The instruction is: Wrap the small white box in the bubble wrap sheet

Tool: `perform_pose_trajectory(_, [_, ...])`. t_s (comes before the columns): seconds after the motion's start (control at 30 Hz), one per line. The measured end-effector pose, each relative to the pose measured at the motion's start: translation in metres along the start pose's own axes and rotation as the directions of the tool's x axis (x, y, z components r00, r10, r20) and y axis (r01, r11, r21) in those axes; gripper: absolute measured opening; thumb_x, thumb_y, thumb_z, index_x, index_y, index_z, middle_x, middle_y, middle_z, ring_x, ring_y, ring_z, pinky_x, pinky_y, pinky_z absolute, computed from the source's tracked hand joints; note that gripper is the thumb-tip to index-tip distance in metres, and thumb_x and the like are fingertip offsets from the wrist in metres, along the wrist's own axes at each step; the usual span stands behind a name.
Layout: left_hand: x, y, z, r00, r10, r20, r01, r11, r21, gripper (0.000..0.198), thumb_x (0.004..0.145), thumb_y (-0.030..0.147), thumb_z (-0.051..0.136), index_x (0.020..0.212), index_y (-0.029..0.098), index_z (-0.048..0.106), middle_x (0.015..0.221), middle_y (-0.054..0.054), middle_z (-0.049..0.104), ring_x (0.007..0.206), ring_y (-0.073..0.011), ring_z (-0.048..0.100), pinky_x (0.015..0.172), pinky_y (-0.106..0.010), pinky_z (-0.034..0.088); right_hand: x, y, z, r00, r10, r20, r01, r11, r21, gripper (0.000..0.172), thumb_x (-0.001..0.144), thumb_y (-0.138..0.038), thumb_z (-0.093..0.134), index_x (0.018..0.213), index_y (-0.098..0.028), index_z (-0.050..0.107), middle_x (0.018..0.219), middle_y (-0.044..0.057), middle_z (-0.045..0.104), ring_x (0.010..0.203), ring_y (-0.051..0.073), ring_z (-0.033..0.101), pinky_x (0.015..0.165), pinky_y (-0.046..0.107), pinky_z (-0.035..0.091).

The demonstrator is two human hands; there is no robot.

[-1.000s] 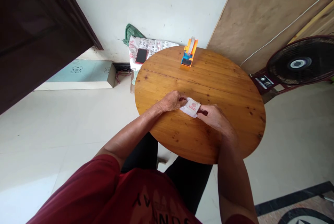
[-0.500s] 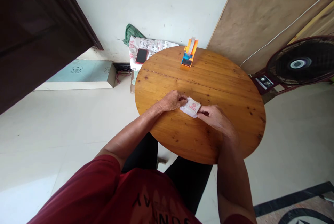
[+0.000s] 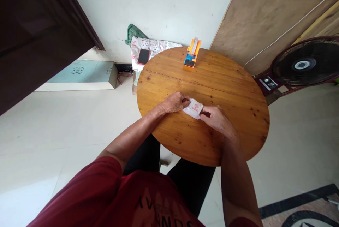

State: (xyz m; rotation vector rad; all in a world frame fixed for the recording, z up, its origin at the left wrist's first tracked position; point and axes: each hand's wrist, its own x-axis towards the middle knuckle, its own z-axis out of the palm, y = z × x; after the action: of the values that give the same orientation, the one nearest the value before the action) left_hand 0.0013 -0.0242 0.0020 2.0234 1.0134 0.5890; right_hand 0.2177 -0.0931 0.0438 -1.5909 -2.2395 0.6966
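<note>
Between my hands, over the round wooden table (image 3: 169,78), is a small white packet (image 3: 196,107) with red print on its upper face and a thin, crinkled plastic wrapping (image 3: 189,112). My left hand (image 3: 177,102) pinches the wrapping at the packet's left side, fingers curled. On the right, my right hand (image 3: 215,117) grips the packet's edge between thumb and fingers. Some fingertips of both hands are hidden, and what is inside the packet does not show.
An orange and blue tape dispenser (image 3: 192,53) stands at the table's far edge. Beyond the left rim, a phone (image 3: 143,57) lies on a printed white sack (image 3: 159,45). A fan (image 3: 302,64) is at the right, a light-blue box (image 3: 79,73) on the floor at left.
My right hand has shifted very slightly left with the packet. My left hand stays where it was, and the grip of both hands looks the same.
</note>
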Motion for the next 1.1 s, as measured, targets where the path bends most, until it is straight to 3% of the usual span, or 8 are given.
perform_pose_trajectory(0.33, [0.000, 0.001, -0.003, 1.000, -0.010, -0.009, 0.010, 0.999, -0.050, 0.023, 0.083, 0.022, 0.052, 0.085, 0.011, 0.072, 0.067, 0.001, 0.059, 0.061, -0.0092, 0.048, 0.055, -0.020, 0.033, -0.002, 0.003, -0.004, 1.000, 0.012, 0.004, -0.012, 1.000, 0.009, 0.020, 0.087, -0.026, 0.060, 0.091, -0.023, 0.079, 0.090, 0.004, 0.079, 0.074, 0.020, 0.068, 0.066, 0.029, 0.046])
perform_pose_trajectory(0.63, [0.001, -0.005, 0.001, 0.999, 0.038, 0.002, -0.038, 0.999, -0.020, 0.025, 0.084, 0.024, 0.051, 0.085, 0.012, 0.072, 0.067, 0.001, 0.059, 0.060, -0.0084, 0.045, 0.055, -0.020, 0.033, 0.002, 0.002, 0.001, 1.000, -0.024, -0.014, 0.023, 0.998, -0.060, 0.021, 0.083, -0.019, 0.055, 0.085, -0.020, 0.076, 0.082, 0.004, 0.076, 0.067, 0.018, 0.063, 0.063, 0.028, 0.040])
perform_pose_trajectory(0.93, [0.000, -0.002, 0.000, 1.000, 0.030, -0.002, -0.030, 0.999, -0.024, 0.023, 0.084, 0.023, 0.051, 0.085, 0.012, 0.071, 0.068, 0.001, 0.060, 0.060, -0.0089, 0.048, 0.055, -0.020, 0.033, -0.001, 0.006, -0.002, 1.000, -0.004, -0.006, 0.004, 1.000, -0.017, 0.019, 0.087, -0.025, 0.058, 0.086, -0.022, 0.076, 0.086, 0.004, 0.078, 0.070, 0.018, 0.065, 0.065, 0.028, 0.043])
perform_pose_trajectory(1.0, [0.000, 0.000, -0.001, 1.000, 0.018, -0.001, -0.018, 1.000, -0.024, 0.023, 0.084, 0.024, 0.051, 0.087, 0.012, 0.071, 0.068, 0.001, 0.060, 0.060, -0.0090, 0.048, 0.055, -0.020, 0.033, -0.002, 0.008, -0.004, 0.999, -0.004, -0.045, 0.004, 1.000, 0.001, 0.018, 0.088, -0.028, 0.059, 0.085, -0.023, 0.076, 0.086, 0.003, 0.078, 0.071, 0.018, 0.066, 0.066, 0.030, 0.045])
perform_pose_trajectory(1.1, [-0.001, 0.001, -0.002, 1.000, 0.011, 0.002, -0.011, 1.000, -0.012, 0.022, 0.084, 0.024, 0.052, 0.085, 0.012, 0.071, 0.067, 0.001, 0.060, 0.060, -0.0092, 0.048, 0.055, -0.020, 0.034, -0.003, 0.010, -0.005, 0.980, -0.022, -0.196, 0.027, 0.999, 0.023, 0.017, 0.088, -0.029, 0.059, 0.086, -0.024, 0.075, 0.087, 0.004, 0.077, 0.077, 0.021, 0.067, 0.074, 0.034, 0.049])
